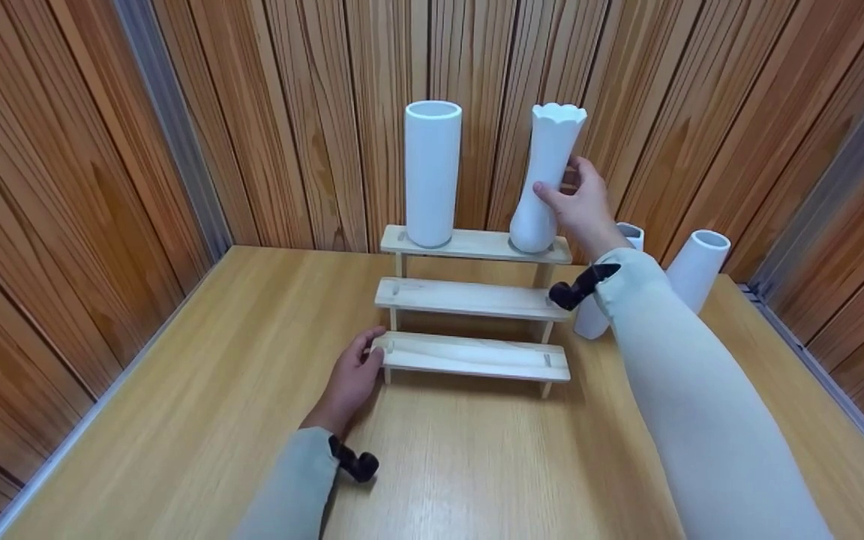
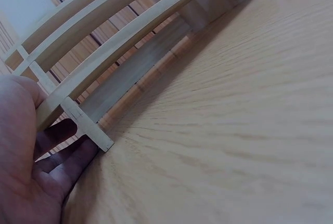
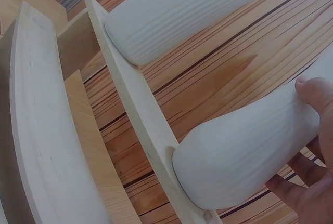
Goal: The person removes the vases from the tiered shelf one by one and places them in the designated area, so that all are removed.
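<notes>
A three-tier wooden stand (image 1: 473,354) stands on the table. My left hand (image 1: 352,381) grips the left end of its lowest tier, the thumb by the board and the fingers (image 2: 70,164) around the end by the leg. My right hand (image 1: 586,206) holds a white vase with a scalloped rim (image 1: 541,214) by its narrow middle, thumb in front and fingers behind. The bulbous base of that vase (image 3: 223,167) is on or just at the right end of the top tier, nearly upright. A white cylindrical vase (image 1: 433,176) stands on the left end of that tier.
Two more white vases stand on the table right of the stand: a tapered vase (image 1: 697,270), and another vase (image 1: 591,321) partly hidden by my right arm. Wood-panelled walls (image 1: 327,112) rise behind and on both sides of the table (image 1: 214,360).
</notes>
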`<state>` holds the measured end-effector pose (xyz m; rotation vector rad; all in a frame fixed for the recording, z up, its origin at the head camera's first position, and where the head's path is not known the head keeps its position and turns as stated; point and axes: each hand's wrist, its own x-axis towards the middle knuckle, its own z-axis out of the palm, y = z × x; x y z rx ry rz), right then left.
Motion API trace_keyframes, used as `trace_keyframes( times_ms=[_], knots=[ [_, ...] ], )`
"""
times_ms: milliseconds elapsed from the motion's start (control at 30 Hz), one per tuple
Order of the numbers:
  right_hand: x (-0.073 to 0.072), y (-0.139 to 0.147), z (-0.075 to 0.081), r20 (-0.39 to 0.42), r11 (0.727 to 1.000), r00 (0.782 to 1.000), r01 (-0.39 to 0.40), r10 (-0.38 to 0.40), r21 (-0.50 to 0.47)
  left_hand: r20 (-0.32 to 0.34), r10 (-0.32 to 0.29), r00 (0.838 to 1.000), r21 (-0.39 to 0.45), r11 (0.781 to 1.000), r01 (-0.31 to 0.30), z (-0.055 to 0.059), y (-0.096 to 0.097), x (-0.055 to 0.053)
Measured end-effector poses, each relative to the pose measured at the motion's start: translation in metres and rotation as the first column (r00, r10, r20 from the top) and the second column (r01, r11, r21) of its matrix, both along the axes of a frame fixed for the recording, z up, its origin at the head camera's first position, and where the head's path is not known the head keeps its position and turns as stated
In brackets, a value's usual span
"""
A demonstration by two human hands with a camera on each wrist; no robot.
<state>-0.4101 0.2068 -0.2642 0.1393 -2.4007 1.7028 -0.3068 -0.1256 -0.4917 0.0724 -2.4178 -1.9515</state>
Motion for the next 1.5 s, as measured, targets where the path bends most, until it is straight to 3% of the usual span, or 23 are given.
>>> trace_keyframes(
  times_ms=[200, 433, 967, 1500],
  knots=[
    [0.004, 0.005, 0.001, -0.028, 1.0, 1.0, 0.004, -0.004, 0.005, 0.009, -0.004, 1.0, -0.004, 1.0, 0.005, 0.0, 0.003, 0.0],
    [0.01, 0.008, 0.002, -0.06, 0.999, 0.998, 0.022, -0.02, 0.028, -0.045, -0.027, 0.999, 0.015, 1.0, 0.028, -0.001, 0.004, 0.0],
    [0.034, 0.013, 0.007, -0.057, 0.999, 0.998, -0.014, 0.016, 0.05, 0.029, -0.033, 0.999, 0.028, 0.999, 0.032, -0.002, 0.004, 0.0],
    [0.06, 0.027, 0.006, -0.081, 0.997, 0.995, -0.044, 0.05, 0.066, 0.025, -0.017, 1.0, 0.04, 0.999, 0.016, -0.002, 0.006, -0.003]
  ],
)
